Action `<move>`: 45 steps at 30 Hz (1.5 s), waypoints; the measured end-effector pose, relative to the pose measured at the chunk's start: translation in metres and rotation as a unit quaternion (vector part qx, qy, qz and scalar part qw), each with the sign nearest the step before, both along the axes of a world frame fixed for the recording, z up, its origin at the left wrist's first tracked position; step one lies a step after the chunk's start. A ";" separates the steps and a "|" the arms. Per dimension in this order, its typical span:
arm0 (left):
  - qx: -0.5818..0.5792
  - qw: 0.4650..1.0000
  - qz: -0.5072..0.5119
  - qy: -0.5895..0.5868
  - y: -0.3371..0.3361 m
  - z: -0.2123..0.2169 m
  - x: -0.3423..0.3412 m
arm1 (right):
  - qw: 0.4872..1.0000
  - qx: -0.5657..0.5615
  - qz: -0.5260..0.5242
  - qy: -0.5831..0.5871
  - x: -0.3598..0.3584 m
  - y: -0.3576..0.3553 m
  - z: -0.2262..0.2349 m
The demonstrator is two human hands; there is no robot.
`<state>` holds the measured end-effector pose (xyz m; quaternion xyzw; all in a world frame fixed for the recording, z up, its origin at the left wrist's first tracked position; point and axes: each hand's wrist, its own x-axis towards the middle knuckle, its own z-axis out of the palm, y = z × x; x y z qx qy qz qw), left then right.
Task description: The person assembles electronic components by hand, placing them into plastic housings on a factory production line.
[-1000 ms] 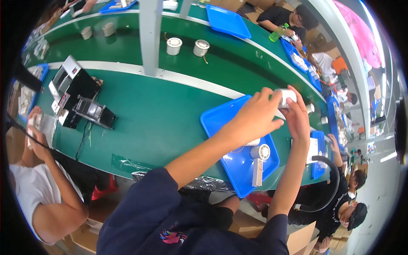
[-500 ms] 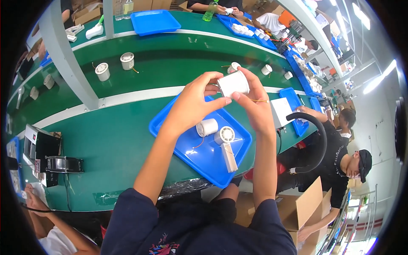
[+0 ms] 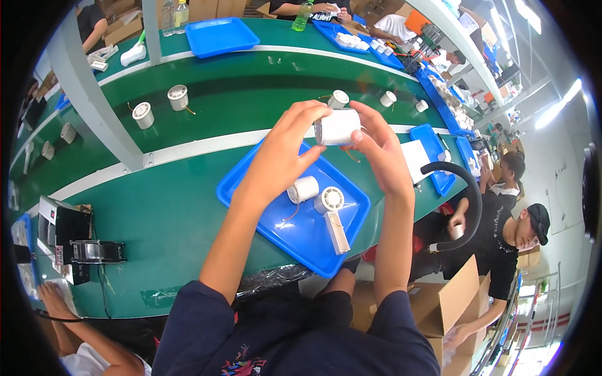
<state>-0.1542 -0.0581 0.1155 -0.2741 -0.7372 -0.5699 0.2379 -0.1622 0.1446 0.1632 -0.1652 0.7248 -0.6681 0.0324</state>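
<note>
White cylinder [image 3: 338, 128] held between left hand [image 3: 282, 141] and right hand [image 3: 385, 153]; long axis roughly left-right, one hand at each end, neither nearer.

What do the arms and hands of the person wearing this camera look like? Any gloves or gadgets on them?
The left hand and right hand are bare, without gloves. No watch, band or cable shows on the bare forearms. Short, dark navy sleeves cover the upper arms.
</note>
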 end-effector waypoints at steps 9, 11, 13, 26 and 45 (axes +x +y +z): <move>0.104 0.958 -0.155 -0.215 -0.013 -0.002 0.003 | 0.994 0.037 0.071 0.081 -0.007 -0.004 -0.003; 0.154 0.915 -0.227 -0.295 -0.017 -0.004 -0.001 | 0.991 0.043 0.075 0.102 -0.004 -0.006 -0.004; 0.245 0.857 -0.282 -0.354 -0.018 -0.008 -0.005 | 0.985 0.067 0.072 0.140 0.001 -0.006 -0.006; 0.241 0.923 -0.195 -0.226 -0.001 -0.011 -0.010 | 0.994 0.061 -0.074 0.048 0.013 -0.008 -0.011; -0.173 0.973 0.000 -0.151 -0.041 -0.021 0.001 | 0.980 0.187 -0.051 -0.036 -0.181 -0.051 -0.086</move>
